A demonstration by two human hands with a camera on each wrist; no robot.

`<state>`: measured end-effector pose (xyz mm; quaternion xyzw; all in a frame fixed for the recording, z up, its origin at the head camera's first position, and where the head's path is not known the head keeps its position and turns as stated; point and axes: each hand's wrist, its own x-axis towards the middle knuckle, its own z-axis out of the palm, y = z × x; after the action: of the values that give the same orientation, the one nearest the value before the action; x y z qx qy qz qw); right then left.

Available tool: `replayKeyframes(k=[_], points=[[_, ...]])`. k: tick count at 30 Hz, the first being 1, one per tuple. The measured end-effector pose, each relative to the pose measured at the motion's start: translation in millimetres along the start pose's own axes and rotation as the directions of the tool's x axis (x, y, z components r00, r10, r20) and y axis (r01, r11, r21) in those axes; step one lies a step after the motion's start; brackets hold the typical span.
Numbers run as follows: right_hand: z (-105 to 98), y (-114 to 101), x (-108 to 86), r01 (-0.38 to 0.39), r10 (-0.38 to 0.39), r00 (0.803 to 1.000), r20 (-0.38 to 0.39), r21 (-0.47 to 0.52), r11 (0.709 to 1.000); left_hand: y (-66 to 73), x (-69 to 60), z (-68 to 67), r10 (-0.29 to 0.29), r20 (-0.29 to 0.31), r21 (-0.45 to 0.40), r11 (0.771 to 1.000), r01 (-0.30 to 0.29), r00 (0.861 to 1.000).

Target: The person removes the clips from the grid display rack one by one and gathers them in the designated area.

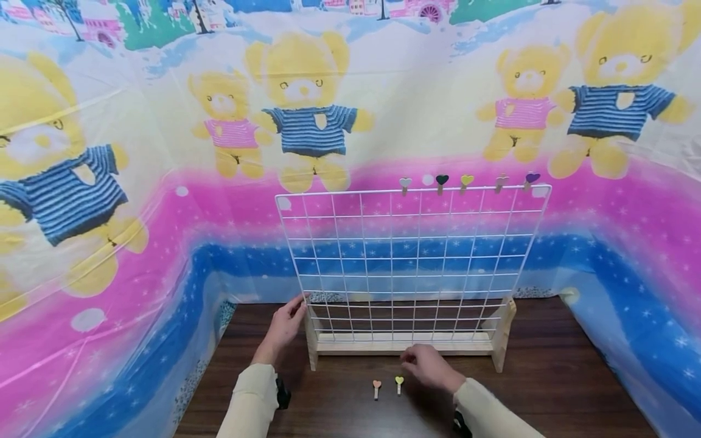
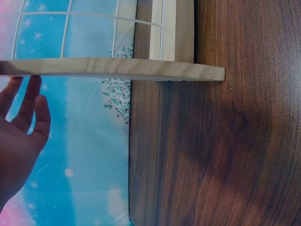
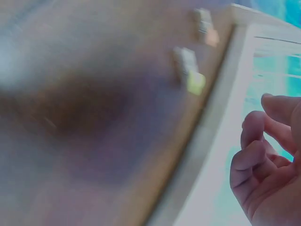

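A white wire grid panel [image 1: 405,258] stands in a wooden base with two side posts. At its left edge is my left hand [image 1: 287,321]; in the left wrist view its fingertips [image 2: 34,89] touch or nearly touch the outer side of the left post [image 2: 141,68]. Over the table before the base hovers my right hand [image 1: 429,366], its fingers loosely curled with nothing between them. Left of it lie a small clothespin with a yellow heart [image 1: 399,384] and one with an orange heart [image 1: 376,389], both also in the right wrist view, blurred.
Along the grid's top wire are clipped several heart clothespins: white [image 1: 405,184], dark green [image 1: 442,182], yellow [image 1: 466,182], pinkish [image 1: 501,182] and purple [image 1: 531,180]. A bear-printed cloth [image 1: 405,91] hangs behind and beside the dark wooden table [image 1: 558,377].
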<state>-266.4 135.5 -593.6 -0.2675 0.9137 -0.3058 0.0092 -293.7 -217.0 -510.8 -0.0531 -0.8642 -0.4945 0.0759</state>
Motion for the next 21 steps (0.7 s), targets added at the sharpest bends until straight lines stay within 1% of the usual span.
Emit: replayKeyframes(k=[3, 6, 10, 12, 15, 17, 19, 21], points=[[-28.1, -12.4, 4.1, 0.033, -0.035, 0.999, -0.033, -0.041, 0.999, -1.0, -0.1, 0.3, -0.002, -0.002, 0.002, 1.000, 0.002, 1.000], [-55.9, -26.2, 7.6, 0.081, -0.088, 0.993, -0.073, -0.101, 0.992, -1.6, -0.2, 0.7, -0.003, -0.006, 0.001, 1.000, 0.003, 1.000], [-95.9, -48.6, 11.8, 0.119, -0.133, 0.987, -0.091, -0.138, 0.983, -2.6, 0.4, 1.4, 0.000, -0.012, 0.001, 1.000, 0.000, 1.000], [-117.6, -61.3, 13.2, 0.122, -0.134, 0.987, -0.091, -0.135, 0.983, -2.9, 0.9, 1.7, -0.001, -0.014, -0.003, 1.000, 0.001, 1.000], [-151.4, -81.4, 15.2, 0.144, -0.163, 0.980, -0.114, -0.159, 0.977, -2.9, 1.2, 1.8, 0.012, -0.014, -0.004, 1.000, -0.012, 1.000], [-172.0, -93.6, 17.6, 0.175, -0.202, 0.969, -0.141, -0.180, 0.968, -2.3, 1.2, 1.5, 0.017, -0.014, -0.008, 1.000, -0.017, 1.000], [-192.6, -107.9, 20.2, 0.211, -0.250, 0.952, -0.175, -0.213, 0.954, -1.4, 1.1, 1.0, 0.015, -0.012, -0.008, 1.000, -0.015, 1.000], [-211.3, -122.3, 22.9, 0.227, -0.277, 0.937, -0.211, -0.234, 0.945, -0.5, 0.7, 0.3, 0.010, -0.008, -0.007, 1.000, -0.010, 1.000]])
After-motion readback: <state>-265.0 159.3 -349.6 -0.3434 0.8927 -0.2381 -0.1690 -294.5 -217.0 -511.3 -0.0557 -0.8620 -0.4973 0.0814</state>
